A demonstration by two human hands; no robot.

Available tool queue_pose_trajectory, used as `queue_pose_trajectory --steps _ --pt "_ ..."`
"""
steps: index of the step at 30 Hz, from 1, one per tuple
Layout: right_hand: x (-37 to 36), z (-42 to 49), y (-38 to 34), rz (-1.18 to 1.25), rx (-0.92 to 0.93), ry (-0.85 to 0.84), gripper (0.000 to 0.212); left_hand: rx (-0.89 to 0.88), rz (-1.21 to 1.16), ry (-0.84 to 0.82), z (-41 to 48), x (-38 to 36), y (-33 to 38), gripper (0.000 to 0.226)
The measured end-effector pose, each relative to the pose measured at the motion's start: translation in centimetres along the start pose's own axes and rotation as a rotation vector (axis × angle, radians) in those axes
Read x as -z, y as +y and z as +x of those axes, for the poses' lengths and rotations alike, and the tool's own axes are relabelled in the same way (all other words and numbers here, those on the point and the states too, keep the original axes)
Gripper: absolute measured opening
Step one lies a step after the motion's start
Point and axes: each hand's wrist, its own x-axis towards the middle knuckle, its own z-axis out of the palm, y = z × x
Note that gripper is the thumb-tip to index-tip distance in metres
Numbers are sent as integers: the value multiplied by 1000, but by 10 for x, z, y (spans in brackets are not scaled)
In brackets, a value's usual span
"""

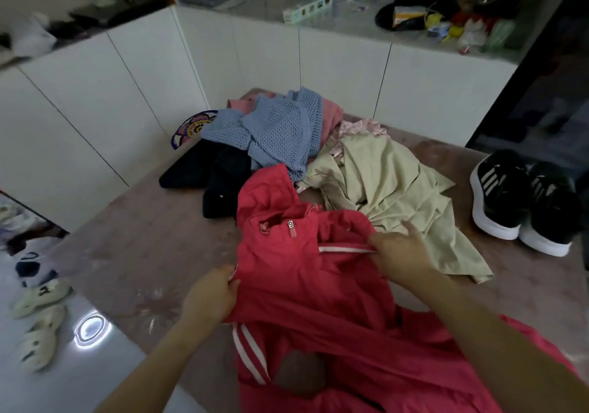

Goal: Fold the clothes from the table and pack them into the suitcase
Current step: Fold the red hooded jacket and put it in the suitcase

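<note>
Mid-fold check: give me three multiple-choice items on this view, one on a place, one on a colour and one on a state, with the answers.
1. Where do the black sneakers stand?
A. On the floor at the left.
B. On the table, to the right of the clothes.
C. On the far counter.

2. What colour is the open-knit top at the back of the pile?
A. Blue.
B. Green.
C. Yellow.

3. What state is the red jacket in?
A. Folded inside a suitcase.
B. Hanging from a hook.
C. Lying unfolded on the table, held by both hands.

Answers:
1 B: the pair sits on the tabletop beside the beige garment.
2 A: the knit is pale blue.
3 C: the left hand and the right hand each pinch its fabric.
</note>
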Motion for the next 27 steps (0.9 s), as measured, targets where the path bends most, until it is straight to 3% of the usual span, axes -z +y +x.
queue_pose_trajectory --steps 3,8,11,13,15,17,18,20,23,25,27 --pt "21 -33 54 111 -216 323 36 -17 -12 68 5 7 17 23" --pt "70 -101 127 103 -556 263 31 -191 -110 156 17 18 79 24" --pt "83 -128 144 144 -725 236 33 -342 -103 124 22 14 114 19" --pt "72 -136 149 108 -784 23 29 -357 -30 -18 24 7 120 16" --pt "59 -135 147 18 -726 -344 37 -347 127 -239 21 1 113 12" --pt "52 -128 135 -64 -660 -565 45 -314 256 -426 16 -3 100 7" --pt "49 -119 129 -104 -635 -535 52 -286 310 -489 14 -4 92 15" --pt "51 -101 116 -160 -603 -279 63 -237 334 -548 12 -3 82 24" --pt "44 -55 94 68 -509 48 48 -103 34 -391 21 7 76 32" --pt "34 -17 80 332 -471 71 35 -25 -74 -222 35 13 77 48" --pt "26 15 62 515 -428 -18 26 66 -130 -158 53 13 84 56"
